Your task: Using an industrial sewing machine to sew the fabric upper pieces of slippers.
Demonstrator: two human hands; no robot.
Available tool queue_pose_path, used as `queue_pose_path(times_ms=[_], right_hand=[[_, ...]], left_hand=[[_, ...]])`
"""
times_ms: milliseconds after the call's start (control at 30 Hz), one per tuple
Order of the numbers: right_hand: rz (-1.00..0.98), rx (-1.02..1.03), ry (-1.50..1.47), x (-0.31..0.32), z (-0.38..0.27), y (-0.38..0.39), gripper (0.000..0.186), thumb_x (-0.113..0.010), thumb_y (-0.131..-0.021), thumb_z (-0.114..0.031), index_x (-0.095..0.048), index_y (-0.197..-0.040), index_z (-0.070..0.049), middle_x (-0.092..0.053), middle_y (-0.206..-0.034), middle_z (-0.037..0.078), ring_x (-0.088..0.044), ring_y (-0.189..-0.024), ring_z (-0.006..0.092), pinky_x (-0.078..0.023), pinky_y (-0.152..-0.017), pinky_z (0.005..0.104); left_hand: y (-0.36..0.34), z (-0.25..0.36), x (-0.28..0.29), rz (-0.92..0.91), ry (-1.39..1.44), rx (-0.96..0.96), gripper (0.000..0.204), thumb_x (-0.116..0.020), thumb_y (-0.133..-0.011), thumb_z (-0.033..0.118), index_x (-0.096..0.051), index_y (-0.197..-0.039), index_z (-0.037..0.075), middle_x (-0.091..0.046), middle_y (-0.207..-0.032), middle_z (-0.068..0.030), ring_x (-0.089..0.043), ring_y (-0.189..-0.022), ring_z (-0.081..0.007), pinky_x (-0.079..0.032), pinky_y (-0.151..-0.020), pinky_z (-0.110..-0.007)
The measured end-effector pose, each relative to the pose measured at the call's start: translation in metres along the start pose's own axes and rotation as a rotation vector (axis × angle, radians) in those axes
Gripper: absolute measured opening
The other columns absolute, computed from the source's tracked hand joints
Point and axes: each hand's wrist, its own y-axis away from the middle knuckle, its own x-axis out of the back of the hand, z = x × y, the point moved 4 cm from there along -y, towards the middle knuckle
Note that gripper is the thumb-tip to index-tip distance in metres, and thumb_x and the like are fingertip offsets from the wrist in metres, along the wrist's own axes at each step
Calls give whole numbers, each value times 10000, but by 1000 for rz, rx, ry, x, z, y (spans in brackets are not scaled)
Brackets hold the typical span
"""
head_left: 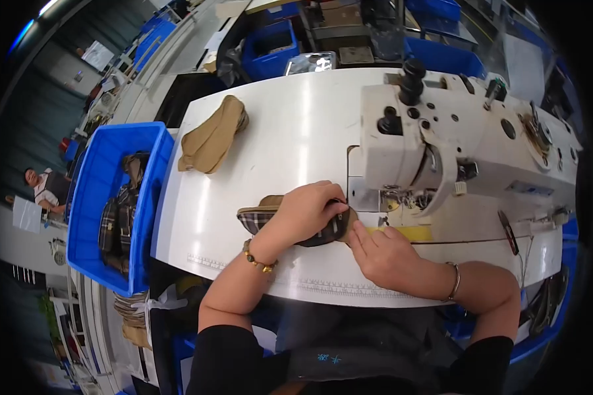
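Observation:
My left hand [306,212] is closed on a plaid fabric piece [257,218] with brown layers, lying on the white table left of the needle area. My right hand [382,257] has its fingers together on the piece's brown right end [348,229], just below the sewing machine [402,158]. A yellow strip [416,233] is on the machine bed beside my right fingers. A stack of brown shaped pieces [211,135] lies at the table's upper left. Small black snips [507,232] lie right of my right hand.
A blue bin [79,230] holding plaid pieces stands at the table's left, with brown stacks [132,316] below it. More blue bins [270,49] are beyond the table. A ruler scale [316,286] runs along the front edge. Another person [45,191] is at far left.

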Motion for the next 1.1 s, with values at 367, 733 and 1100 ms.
queue_pose_path(times_ms=[367,733,1100], right_hand=[[-168,-52,109,-2,13,7,374,-605,-701,-145,-679,-995,74,-675,-1081,276,-564,-582,154,-454,-538,283],[-231,-110,45,2,15,9,120,-619,-681,-140,-610,-737,-34,-452,-653,35,-537,-558,142,-410,-461,301],[-42,-70,-60,-6,29,8,116,-607,-690,-130,-572,-747,-35,-471,-664,46,-524,-550,153,-449,-505,310]], left_hand=[[-24,8,-15,-73,150,-33,175,-681,-858,202,-711,-928,45,-670,-878,-155,-640,-824,-336,-504,-734,-390],[-35,15,-13,22,-11,53,211,-688,-860,260,-752,-912,66,-687,-821,-170,-652,-752,-357,-511,-688,-410],[-37,7,-12,42,45,29,227,-696,-856,260,-719,-897,38,-679,-810,-165,-647,-760,-349,-508,-688,-403]])
